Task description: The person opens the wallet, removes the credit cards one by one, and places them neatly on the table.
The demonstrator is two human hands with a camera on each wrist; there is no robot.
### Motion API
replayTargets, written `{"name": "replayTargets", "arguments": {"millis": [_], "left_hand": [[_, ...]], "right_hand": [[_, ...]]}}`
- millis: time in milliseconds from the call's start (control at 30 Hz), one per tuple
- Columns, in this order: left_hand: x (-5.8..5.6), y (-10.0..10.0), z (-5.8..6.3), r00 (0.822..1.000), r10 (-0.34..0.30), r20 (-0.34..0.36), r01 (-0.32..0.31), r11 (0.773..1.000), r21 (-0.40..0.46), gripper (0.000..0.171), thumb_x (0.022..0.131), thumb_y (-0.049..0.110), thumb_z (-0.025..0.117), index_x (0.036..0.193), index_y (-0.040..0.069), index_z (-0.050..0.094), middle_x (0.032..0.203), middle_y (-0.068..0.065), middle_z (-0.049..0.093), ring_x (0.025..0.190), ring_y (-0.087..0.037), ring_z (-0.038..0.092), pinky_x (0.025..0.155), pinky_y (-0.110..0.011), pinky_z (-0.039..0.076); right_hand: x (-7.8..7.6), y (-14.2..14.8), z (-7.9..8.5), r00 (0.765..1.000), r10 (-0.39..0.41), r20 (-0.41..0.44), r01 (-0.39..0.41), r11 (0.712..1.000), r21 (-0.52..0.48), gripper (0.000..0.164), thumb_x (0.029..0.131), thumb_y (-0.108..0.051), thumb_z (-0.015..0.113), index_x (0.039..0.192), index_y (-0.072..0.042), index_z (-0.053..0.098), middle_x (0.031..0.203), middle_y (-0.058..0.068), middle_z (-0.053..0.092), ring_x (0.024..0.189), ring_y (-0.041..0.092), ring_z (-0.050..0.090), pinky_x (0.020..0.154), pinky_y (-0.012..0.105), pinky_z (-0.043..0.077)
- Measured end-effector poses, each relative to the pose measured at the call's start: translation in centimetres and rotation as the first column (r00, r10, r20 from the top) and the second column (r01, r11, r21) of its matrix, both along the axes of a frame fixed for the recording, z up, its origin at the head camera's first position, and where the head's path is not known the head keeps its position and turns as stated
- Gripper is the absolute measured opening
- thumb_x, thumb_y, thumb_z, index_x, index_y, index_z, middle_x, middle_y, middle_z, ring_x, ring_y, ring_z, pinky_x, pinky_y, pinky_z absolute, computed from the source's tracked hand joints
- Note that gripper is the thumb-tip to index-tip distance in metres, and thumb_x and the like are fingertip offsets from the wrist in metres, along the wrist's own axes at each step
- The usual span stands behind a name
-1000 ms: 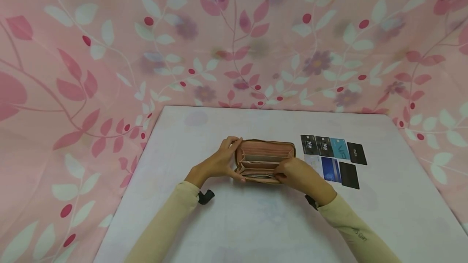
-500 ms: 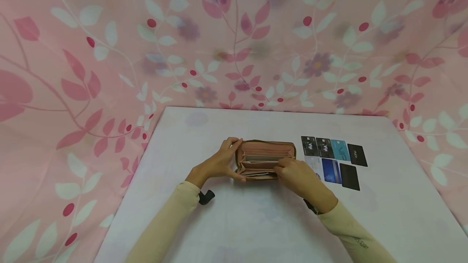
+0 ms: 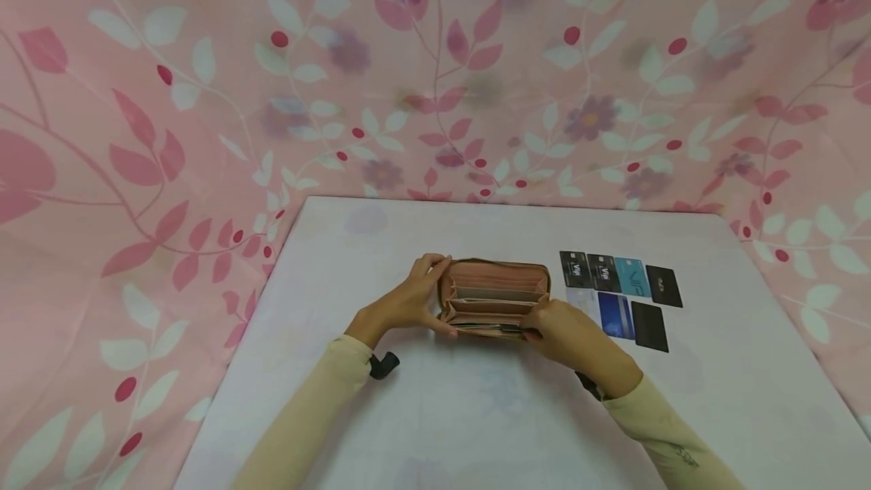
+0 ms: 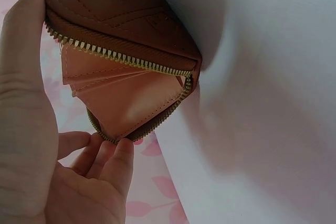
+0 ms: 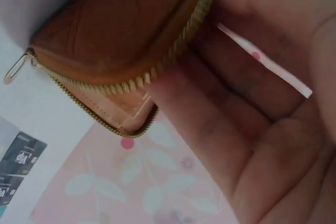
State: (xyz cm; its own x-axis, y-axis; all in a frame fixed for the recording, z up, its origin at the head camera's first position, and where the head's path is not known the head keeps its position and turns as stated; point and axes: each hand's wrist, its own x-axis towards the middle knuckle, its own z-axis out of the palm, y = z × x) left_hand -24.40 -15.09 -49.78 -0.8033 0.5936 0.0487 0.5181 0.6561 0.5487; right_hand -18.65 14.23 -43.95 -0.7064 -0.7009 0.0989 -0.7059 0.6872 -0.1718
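Note:
A brown zip-around wallet (image 3: 499, 295) sits unzipped on the table, its pink-tan compartments facing up. My left hand (image 3: 407, 299) grips its left end, thumb at the near edge and fingertips at the far corner. At the near right corner, my right hand (image 3: 568, 335) pinches the near side, with fingers (image 5: 189, 108) reaching inside past the gold zipper (image 5: 142, 77). Thin card edges (image 3: 506, 328) show in the nearest slots beside those fingertips. I cannot tell whether the right fingers also hold a card. The zipper pull (image 5: 17, 69) hangs off the wallet's end.
Several cards lie in two rows right of the wallet: black VIP cards (image 3: 603, 273), a light blue card (image 3: 631, 277), a dark blue card (image 3: 616, 316), plain black ones (image 3: 650, 327) and a pale one partly behind my right hand. A floral backdrop (image 3: 435, 97) stands behind the white table (image 3: 476, 422).
My right hand first shifts slightly up over the wallet's right side, then back down and rightward to its near right corner. The left hand, wallet and laid-out cards stay put.

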Motion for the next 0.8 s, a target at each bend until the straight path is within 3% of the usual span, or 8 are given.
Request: {"name": "replayTargets", "arguments": {"millis": [167, 300, 433, 600, 700, 800], "left_hand": [[-0.1, -0.2, 0.0, 1.0, 0.008, 0.008, -0.009, 1.0, 0.003, 0.134, 0.058, 0.06, 0.087, 0.157, 0.008, 0.014, 0.15, -0.007, 0.019, 0.136, -0.022, 0.022, 0.105, -0.039, 0.038], [0.1, -0.3, 0.0, 1.0, 0.011, 0.028, -0.01, 1.0, -0.008, 0.135, 0.058, 0.06, 0.088, 0.157, 0.009, 0.013, 0.15, -0.006, 0.019, 0.136, -0.022, 0.021, 0.107, -0.039, 0.036], [0.1, -0.4, 0.0, 1.0, 0.01, 0.03, -0.01, 1.0, 0.007, 0.134, 0.058, 0.055, 0.09, 0.157, 0.008, 0.013, 0.15, -0.007, 0.019, 0.136, -0.022, 0.021, 0.106, -0.04, 0.036], [0.1, -0.3, 0.2, 1.0, -0.003, 0.005, 0.003, 1.0, 0.015, 0.132, 0.06, 0.054, 0.09, 0.156, 0.007, 0.013, 0.15, -0.008, 0.019, 0.135, -0.023, 0.021, 0.106, -0.04, 0.036], [0.1, -0.2, 0.2, 1.0, 0.002, 0.008, -0.002, 1.0, 0.017, 0.132, 0.06, 0.057, 0.088, 0.156, 0.007, 0.014, 0.149, -0.008, 0.019, 0.135, -0.022, 0.022, 0.106, -0.039, 0.037], [0.0, 0.0, 0.1, 1.0, 0.005, 0.002, -0.005, 1.0, 0.013, 0.131, 0.061, 0.062, 0.085, 0.156, 0.007, 0.014, 0.149, -0.007, 0.02, 0.134, -0.022, 0.023, 0.105, -0.038, 0.038]], "right_hand": [[-0.1, -0.3, -0.1, 0.985, 0.03, -0.168, -0.025, 0.999, 0.034, 0.017, 0.078, 0.0, 0.078, 0.069, -0.009, 0.066, 0.064, -0.001, 0.055, 0.053, 0.007, 0.047, 0.049, 0.023, 0.043], [0.0, -0.3, -0.6, 0.935, 0.101, -0.341, -0.097, 0.995, 0.03, 0.013, 0.075, 0.003, 0.08, 0.077, -0.004, 0.069, 0.072, 0.004, 0.058, 0.06, 0.013, 0.056, 0.051, 0.025, 0.05], [0.1, 0.1, -1.1, 0.9, 0.126, -0.417, -0.131, 0.991, 0.015, 0.018, 0.074, 0.005, 0.081, 0.088, 0.001, 0.071, 0.081, 0.009, 0.06, 0.072, 0.018, 0.06, 0.061, 0.027, 0.054], [-0.5, 0.3, -2.0, 0.912, 0.095, -0.399, -0.108, 0.994, -0.009, 0.025, 0.073, 0.007, 0.081, 0.095, 0.002, 0.071, 0.088, 0.011, 0.063, 0.08, 0.02, 0.062, 0.068, 0.029, 0.055], [-0.8, 0.4, -2.3, 0.934, 0.036, -0.356, -0.057, 0.997, -0.048, 0.026, 0.071, 0.007, 0.083, 0.091, -0.003, 0.07, 0.085, 0.008, 0.063, 0.076, 0.019, 0.064, 0.064, 0.029, 0.055], [-1.1, 0.6, -2.5, 0.936, 0.009, -0.353, -0.028, 0.998, -0.05, 0.026, 0.07, 0.007, 0.083, 0.088, -0.005, 0.068, 0.082, 0.006, 0.063, 0.074, 0.018, 0.064, 0.062, 0.029, 0.055]]}}
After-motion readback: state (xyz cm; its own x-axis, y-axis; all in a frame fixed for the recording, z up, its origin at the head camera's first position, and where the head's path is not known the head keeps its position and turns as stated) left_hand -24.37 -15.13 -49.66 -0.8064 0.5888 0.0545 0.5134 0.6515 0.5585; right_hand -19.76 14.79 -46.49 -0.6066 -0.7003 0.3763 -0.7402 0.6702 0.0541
